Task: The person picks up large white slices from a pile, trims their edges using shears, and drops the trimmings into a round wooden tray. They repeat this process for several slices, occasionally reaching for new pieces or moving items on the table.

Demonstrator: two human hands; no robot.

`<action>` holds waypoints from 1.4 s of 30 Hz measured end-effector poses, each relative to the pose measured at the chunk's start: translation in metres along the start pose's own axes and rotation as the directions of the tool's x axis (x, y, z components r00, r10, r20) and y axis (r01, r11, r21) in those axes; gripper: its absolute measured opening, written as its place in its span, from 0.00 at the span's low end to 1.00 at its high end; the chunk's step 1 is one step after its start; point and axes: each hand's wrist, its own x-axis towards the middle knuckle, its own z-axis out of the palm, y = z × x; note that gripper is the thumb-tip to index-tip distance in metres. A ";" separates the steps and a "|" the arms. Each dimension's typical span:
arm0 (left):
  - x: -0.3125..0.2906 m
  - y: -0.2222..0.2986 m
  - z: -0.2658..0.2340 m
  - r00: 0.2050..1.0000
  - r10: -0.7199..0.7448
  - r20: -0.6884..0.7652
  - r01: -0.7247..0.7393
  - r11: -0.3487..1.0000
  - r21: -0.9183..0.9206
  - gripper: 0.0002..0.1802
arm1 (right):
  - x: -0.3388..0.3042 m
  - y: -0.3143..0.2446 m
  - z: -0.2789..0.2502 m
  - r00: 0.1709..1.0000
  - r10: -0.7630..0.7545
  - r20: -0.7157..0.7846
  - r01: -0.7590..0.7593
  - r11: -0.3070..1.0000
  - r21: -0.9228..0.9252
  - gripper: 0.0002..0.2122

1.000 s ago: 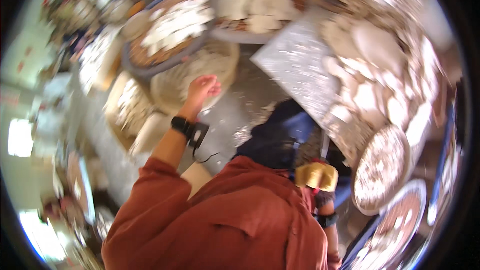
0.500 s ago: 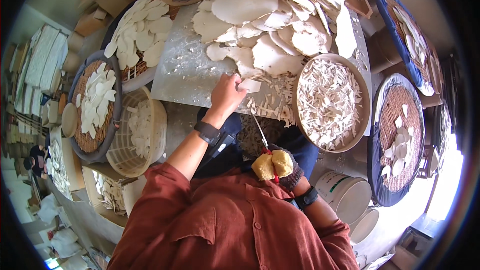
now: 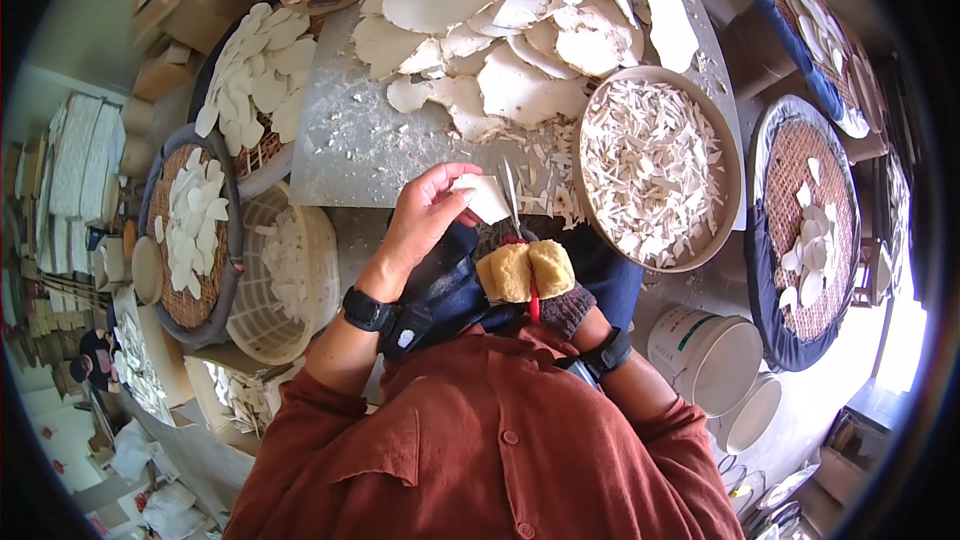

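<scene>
My left hand (image 3: 418, 216) pinches a small flat white piece (image 3: 486, 200) with pale, straight-cut edges, between thumb and fingers. My right hand (image 3: 566, 312), in a dark knitted glove, is closed round scissors (image 3: 551, 272) with thick yellow padded handles and red binding. The scissor blades point upward, beside the right edge of the piece; whether they touch it I cannot tell. Beyond both hands, large irregular white slices (image 3: 530, 90) lie heaped on a metal table (image 3: 335, 145). A round tray (image 3: 736, 185) full of thin white cut strips stands at the table's right front.
Crumbs and strips litter the tabletop's front edge. To the left are a cream plastic basket (image 3: 325, 270) and a round woven tray (image 3: 160, 210) holding white pieces. On the right stand a cloth-rimmed woven tray (image 3: 770, 210) and white buckets (image 3: 700, 345).
My left hand has drawn back from the table edge with the white piece. My right hand has raised the scissors, bringing the blades beside the piece. The whole view has shifted slightly.
</scene>
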 end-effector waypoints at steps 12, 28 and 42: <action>0.011 -0.012 0.039 0.999 0.004 0.052 0.001 0.994 -0.107 0.15 | -0.031 -0.017 0.014 0.942 -0.324 -0.084 0.122 0.567 -0.815 0.09; 0.047 -0.023 0.077 0.985 -0.124 0.118 0.145 0.971 -0.188 0.16 | -0.049 -0.043 0.015 0.945 -0.319 -0.072 0.034 0.315 -0.949 0.14; -0.072 0.020 -0.174 0.848 0.197 -0.492 0.336 0.518 0.787 0.17 | -0.052 -0.017 -0.026 0.937 -0.200 0.286 0.298 0.036 -0.954 0.13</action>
